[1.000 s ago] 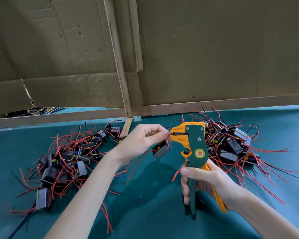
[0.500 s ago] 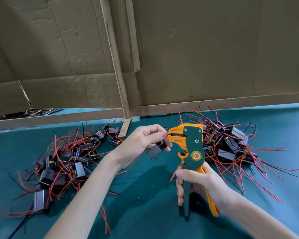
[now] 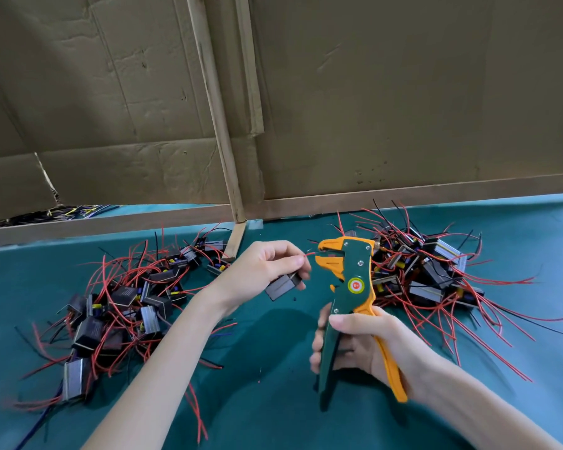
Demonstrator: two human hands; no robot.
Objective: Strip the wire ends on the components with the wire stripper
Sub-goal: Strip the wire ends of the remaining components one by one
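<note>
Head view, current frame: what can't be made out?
- Tip of red wire: head view, hidden inside the wire stripper head; stripped or not, unclear.
- The component: partly covered by the left hand.
- Wire ends in left pile and right pile: too small to judge.
- The cables behind the cardboard: cut off by it.

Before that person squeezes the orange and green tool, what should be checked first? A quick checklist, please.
1. End of the red wire reaches the mouth of the wire stripper: ok.
2. The left hand pinches that wire near the tool: ok.
3. The right hand grips both handles: ok.
4. The component hangs clear of the mouth: ok.
5. How deep the wire sits in the mouth: cannot tell.
</note>
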